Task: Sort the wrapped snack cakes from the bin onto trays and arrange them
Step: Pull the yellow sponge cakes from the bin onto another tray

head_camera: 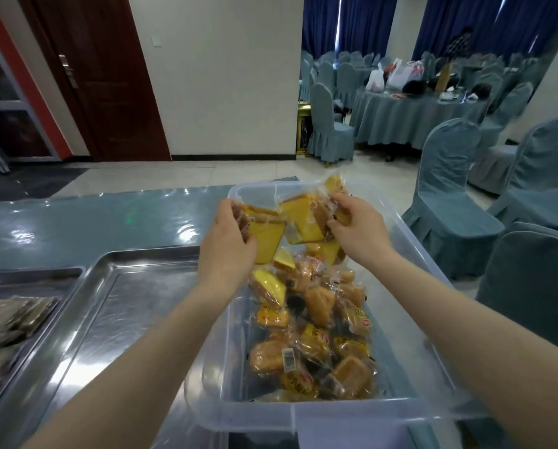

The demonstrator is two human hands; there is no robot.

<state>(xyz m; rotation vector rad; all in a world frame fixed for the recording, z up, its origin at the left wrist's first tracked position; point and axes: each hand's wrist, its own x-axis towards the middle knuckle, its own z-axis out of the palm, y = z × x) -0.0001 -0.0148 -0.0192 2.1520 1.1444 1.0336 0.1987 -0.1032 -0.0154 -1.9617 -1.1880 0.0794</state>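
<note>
- Left hand (229, 241) grip held one clear-wrapped yellow cake slice (266, 236); right hand (357, 231) grip pinched several more (303, 218).
- Both hung above the translucent plastic bin (303, 413).
- Best move: carry left to the bare steel tray (135, 306), lay flat in rows.

Even indoor light, glare on steel tray (119, 306), wide-angle bending at edges, soft blur throughout
</note>
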